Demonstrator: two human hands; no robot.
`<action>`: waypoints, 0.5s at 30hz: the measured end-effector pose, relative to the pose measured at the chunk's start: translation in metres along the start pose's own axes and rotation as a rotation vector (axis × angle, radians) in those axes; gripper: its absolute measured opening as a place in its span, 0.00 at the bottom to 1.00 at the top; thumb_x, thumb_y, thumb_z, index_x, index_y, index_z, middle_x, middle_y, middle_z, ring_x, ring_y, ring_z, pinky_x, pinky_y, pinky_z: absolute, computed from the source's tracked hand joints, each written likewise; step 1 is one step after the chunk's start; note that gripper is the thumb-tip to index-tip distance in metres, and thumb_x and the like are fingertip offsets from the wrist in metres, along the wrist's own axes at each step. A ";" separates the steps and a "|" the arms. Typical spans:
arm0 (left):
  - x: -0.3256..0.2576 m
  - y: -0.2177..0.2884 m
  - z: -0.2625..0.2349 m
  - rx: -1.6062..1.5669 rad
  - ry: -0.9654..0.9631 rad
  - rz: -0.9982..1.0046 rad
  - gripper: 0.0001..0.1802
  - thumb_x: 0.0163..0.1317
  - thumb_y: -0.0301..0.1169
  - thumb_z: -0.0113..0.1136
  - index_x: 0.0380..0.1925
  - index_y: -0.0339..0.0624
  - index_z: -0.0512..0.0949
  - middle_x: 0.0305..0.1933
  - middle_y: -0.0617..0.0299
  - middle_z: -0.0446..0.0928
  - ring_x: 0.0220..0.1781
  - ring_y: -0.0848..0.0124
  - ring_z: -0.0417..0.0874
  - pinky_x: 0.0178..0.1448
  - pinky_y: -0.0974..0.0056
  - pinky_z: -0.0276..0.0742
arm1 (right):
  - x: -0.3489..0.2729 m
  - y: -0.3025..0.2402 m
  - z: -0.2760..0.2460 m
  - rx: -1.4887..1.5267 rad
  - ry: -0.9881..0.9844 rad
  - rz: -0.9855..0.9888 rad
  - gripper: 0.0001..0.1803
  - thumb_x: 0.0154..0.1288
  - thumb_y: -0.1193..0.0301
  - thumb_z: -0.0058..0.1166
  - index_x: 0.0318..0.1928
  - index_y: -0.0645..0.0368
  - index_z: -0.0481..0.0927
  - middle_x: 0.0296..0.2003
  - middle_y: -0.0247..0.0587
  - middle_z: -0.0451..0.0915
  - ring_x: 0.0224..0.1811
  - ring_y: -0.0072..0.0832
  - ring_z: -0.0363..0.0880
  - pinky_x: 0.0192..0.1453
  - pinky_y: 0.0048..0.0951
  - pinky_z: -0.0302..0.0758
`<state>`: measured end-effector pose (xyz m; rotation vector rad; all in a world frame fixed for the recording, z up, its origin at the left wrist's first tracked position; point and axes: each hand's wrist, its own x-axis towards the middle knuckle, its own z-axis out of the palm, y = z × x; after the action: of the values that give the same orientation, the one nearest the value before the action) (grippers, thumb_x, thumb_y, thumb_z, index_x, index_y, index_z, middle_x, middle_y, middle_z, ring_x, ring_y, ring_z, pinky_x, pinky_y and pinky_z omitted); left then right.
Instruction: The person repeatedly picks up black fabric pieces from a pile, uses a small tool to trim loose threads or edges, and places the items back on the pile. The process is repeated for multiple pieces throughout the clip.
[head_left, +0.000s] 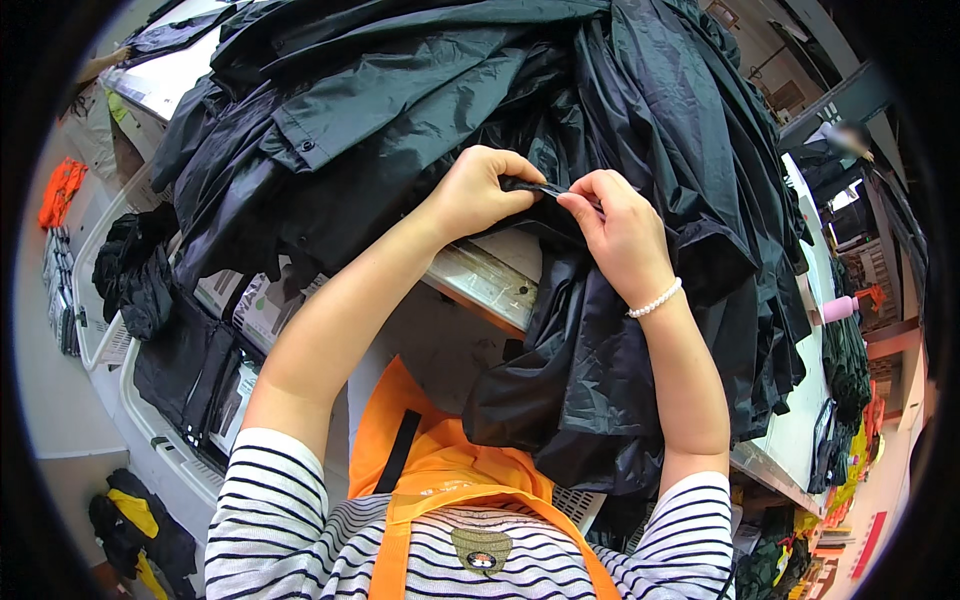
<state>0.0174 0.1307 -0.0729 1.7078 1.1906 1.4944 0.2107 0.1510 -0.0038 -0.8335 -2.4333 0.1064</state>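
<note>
glossy black jacket (600, 390), crumpled, draped over table edge (490, 285)

Black waterproof garment (600, 380), thin and glossy, creased throughout. It lies at the near edge of the worktable (490, 285), part draped over that edge and hanging below it. One narrow edge strip (545, 187) is raised and stretched taut just above the table edge.

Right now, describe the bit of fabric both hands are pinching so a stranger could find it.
Start at the big heap of black garments on the table. At its near edge, the left hand and right hand meet. Between their fingertips runs a thin black strip, taut, unlike the slack folds around it.
</note>
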 end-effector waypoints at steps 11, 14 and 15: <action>0.000 0.000 -0.003 0.040 -0.023 0.009 0.10 0.51 0.24 0.64 0.34 0.33 0.84 0.31 0.59 0.84 0.34 0.78 0.80 0.44 0.71 0.75 | 0.001 -0.004 0.002 0.018 0.001 -0.009 0.12 0.64 0.62 0.58 0.33 0.57 0.76 0.30 0.41 0.78 0.29 0.41 0.79 0.31 0.37 0.74; 0.001 0.004 -0.004 0.010 -0.044 -0.046 0.10 0.50 0.24 0.65 0.35 0.32 0.84 0.32 0.60 0.84 0.35 0.78 0.80 0.44 0.71 0.75 | 0.004 0.003 0.009 0.124 0.052 -0.013 0.13 0.62 0.62 0.61 0.37 0.59 0.77 0.29 0.42 0.78 0.28 0.38 0.80 0.32 0.35 0.75; 0.001 0.004 -0.003 -0.005 -0.047 -0.051 0.10 0.50 0.24 0.65 0.35 0.32 0.83 0.32 0.60 0.84 0.35 0.79 0.80 0.44 0.71 0.76 | 0.005 0.006 0.014 0.207 0.093 -0.029 0.14 0.61 0.62 0.62 0.38 0.59 0.77 0.29 0.42 0.78 0.28 0.36 0.80 0.33 0.34 0.75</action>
<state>0.0153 0.1295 -0.0685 1.6878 1.1959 1.4181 0.2035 0.1604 -0.0151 -0.6947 -2.2994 0.2966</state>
